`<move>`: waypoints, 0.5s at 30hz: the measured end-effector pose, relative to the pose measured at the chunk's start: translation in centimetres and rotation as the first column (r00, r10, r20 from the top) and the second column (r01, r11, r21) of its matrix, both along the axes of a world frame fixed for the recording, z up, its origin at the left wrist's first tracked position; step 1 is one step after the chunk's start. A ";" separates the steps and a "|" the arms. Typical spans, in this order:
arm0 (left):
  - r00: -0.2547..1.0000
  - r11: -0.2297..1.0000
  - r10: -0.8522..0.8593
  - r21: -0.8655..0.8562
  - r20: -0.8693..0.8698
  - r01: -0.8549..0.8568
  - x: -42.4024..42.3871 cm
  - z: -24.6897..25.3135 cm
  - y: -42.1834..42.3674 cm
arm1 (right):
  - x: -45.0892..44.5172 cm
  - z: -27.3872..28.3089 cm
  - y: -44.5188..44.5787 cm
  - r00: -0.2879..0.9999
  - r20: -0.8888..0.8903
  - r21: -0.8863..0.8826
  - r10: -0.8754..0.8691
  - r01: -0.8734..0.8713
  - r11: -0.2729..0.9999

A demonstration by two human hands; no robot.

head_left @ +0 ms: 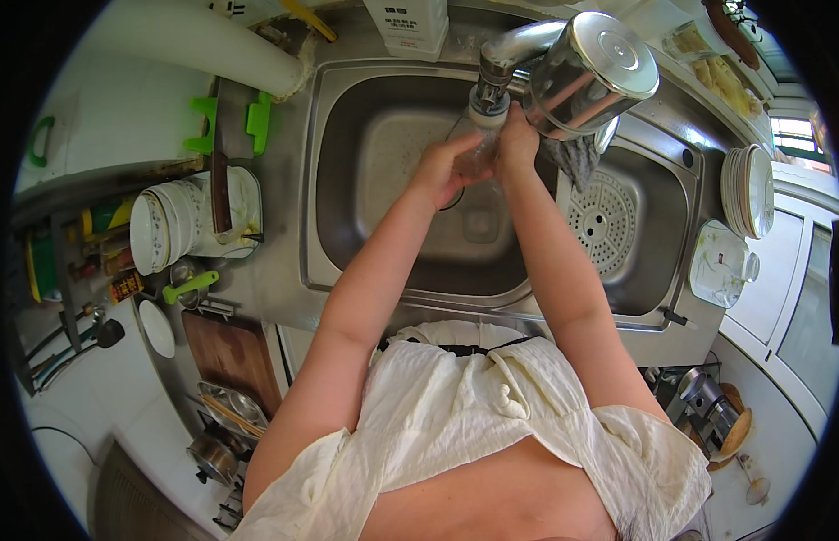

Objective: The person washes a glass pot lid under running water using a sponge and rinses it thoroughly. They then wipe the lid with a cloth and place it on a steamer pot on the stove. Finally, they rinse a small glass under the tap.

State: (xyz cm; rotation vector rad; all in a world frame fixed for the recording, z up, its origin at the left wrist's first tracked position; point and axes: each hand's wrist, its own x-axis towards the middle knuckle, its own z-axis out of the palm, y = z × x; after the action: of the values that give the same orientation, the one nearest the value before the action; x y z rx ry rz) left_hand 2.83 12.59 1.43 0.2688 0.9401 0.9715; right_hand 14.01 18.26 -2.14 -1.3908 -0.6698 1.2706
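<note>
Both hands are over the large basin of a steel sink (419, 270), right below the tap. My left hand (438, 169) grips a clear container (475, 152) from the left and below, thumb along its side. Against the container's right side rests my right hand (517, 142), its fingers partly hidden behind. The container's upper part sits close under the tap's outlet (488, 113), which has a white collar; whether they touch is hard to tell. A clear filter canister (595, 78) with a metal cap juts from the tap above my right hand.
A grey cloth (575, 159) hangs over the divider beside the small basin with a perforated drain plate (598, 220). Stacked plates (747, 191) and a glass dish (720, 267) stand right. At left are bowls (164, 226), a knife (220, 193) and a cutting board (233, 351). A white bottle (409, 30) stands behind.
</note>
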 end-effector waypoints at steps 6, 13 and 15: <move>0.680 0.967 0.130 0.243 -0.721 0.072 1.6 -2.8 0.2 | -0.5 2.2 -0.3 0.948 -0.314 -0.296 -0.060 -0.038 0.954; 0.865 0.977 0.212 0.131 -0.454 -0.170 3.0 -1.9 1.1 | -1.4 3.2 -4.7 0.993 0.041 -0.011 0.107 -0.107 0.994; 0.862 0.974 0.212 0.172 -0.461 -0.147 3.2 -2.2 0.9 | -0.6 4.0 -3.8 0.974 -0.170 -0.118 0.149 -0.170 0.978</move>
State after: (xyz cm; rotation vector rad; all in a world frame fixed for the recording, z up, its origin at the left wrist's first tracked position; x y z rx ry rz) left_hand 6.06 13.47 -0.79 0.5587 1.3746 1.1687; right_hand 13.40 14.42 1.84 -1.3442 -0.6049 1.5614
